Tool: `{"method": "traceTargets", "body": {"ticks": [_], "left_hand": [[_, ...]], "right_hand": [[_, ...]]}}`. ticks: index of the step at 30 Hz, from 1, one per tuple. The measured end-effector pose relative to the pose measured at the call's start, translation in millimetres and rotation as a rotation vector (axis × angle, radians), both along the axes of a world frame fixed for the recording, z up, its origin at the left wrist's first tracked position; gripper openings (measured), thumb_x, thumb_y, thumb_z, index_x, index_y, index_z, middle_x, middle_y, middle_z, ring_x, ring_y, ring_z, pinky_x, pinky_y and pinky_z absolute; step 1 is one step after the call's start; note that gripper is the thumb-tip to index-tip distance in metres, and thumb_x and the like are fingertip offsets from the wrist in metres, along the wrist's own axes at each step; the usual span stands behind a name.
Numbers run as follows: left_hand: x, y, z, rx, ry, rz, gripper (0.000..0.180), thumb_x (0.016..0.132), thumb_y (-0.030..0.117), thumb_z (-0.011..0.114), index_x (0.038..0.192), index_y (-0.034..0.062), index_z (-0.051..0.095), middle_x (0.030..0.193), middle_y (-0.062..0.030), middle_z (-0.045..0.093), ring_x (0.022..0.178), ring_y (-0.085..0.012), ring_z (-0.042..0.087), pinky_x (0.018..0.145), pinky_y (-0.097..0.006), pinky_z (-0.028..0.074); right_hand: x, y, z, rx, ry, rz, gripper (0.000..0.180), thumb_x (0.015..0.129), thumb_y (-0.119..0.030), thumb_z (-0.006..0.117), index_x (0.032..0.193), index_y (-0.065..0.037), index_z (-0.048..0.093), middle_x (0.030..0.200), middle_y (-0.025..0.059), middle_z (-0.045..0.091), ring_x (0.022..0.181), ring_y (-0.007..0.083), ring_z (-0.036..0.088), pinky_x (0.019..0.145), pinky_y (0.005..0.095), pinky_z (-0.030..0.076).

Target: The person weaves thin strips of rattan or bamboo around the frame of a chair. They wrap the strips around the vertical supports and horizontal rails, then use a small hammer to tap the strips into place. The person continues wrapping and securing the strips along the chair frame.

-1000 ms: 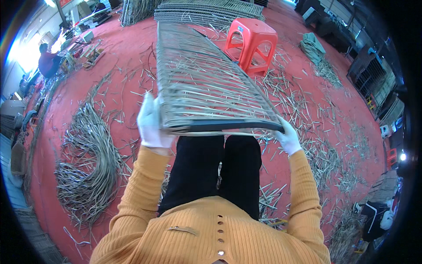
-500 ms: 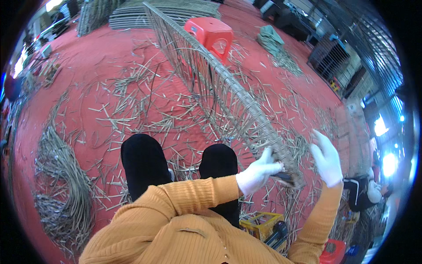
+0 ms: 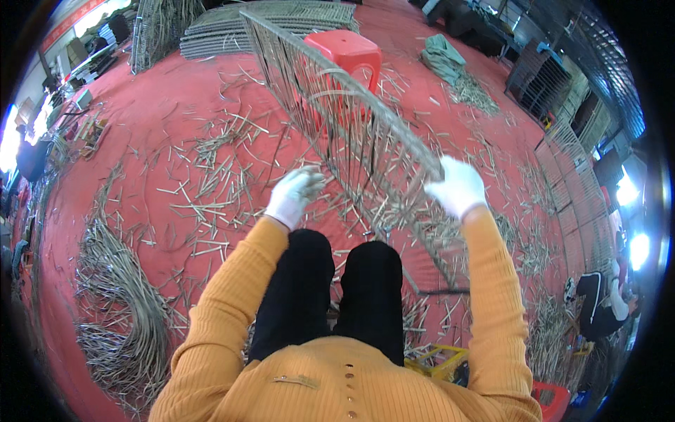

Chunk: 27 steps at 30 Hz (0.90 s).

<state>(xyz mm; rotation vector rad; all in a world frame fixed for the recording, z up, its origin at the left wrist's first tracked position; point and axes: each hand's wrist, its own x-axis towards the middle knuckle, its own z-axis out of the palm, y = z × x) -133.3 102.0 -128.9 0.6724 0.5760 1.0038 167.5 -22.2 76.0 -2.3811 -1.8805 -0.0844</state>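
A long frame [image 3: 383, 112] strung with strips is held in front of the person, to the right of the knees [image 3: 307, 267], above a red floor [image 3: 155, 98]. Its long axis runs obliquely away from the body: the near end is pointed to the lower right, the far end to the upper left. The frame is turned up on its long side and tilted, so that one long rail is carried uppermost and the strips are seen slanting down from it toward the other rail. Whether the lower rail is touching the floor cannot be told.

The near end of the upper rail is clasped by the gloved right hand [image 3: 458, 188]. The gloved left hand [image 3: 295, 197] is held apart from the frame, above the left knee, with its fingers partly bent and directed to the right; how far they are closed cannot be told. The two hands are kept well apart.

A red stool [image 3: 344, 48] is partly covered by the frame. Beyond its far end a stack [image 3: 274, 24] of panels is laid. Cut strips [image 3: 218, 148] are scattered over the floor, and a large bundle [image 3: 126, 309] is placed at the left. A yellow crate [image 3: 439, 359] is partly seen beside the right forearm.
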Motion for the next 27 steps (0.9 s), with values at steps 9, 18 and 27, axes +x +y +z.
{"method": "traceTargets", "body": {"ticks": [9, 18, 27], "left_hand": [[-2, 137, 95, 0.082, -0.209, 0.072, 0.032, 0.108, 0.033, 0.055, 0.126, 0.0081, 0.063, 0.130, -0.0086, 0.068, 0.121, -0.0246, 0.063, 0.103, -0.039, 0.048], [81, 145, 184, -0.394, -0.160, 0.202, 0.037, 0.101, 0.042, 0.053, 0.119, 0.0108, 0.058, 0.117, -0.0087, 0.067, 0.105, -0.0295, 0.064, 0.095, -0.048, 0.048], [-81, 62, 194, -0.178, -0.266, 0.373, 0.059, 0.102, 0.048, 0.050, 0.135, -0.0010, 0.048, 0.145, -0.0206, 0.050, 0.131, -0.0378, 0.048, 0.110, -0.056, 0.042]], "right_hand": [[14, -233, 64, -0.047, -0.071, -0.010, 0.055, 0.072, -0.022, 0.086, 0.122, -0.008, 0.068, 0.098, 0.0158, 0.073, 0.091, 0.0395, 0.069, 0.085, 0.0471, 0.054], [77, -277, 30, 0.119, -0.097, 0.025, 0.065, 0.075, 0.000, 0.076, 0.138, -0.009, 0.065, 0.123, 0.0135, 0.071, 0.110, 0.0340, 0.066, 0.098, 0.0411, 0.048], [151, -184, 33, 0.311, -0.026, 0.156, 0.058, 0.082, -0.006, 0.071, 0.140, -0.009, 0.063, 0.130, 0.0147, 0.069, 0.119, 0.0344, 0.064, 0.106, 0.0420, 0.045]]}}
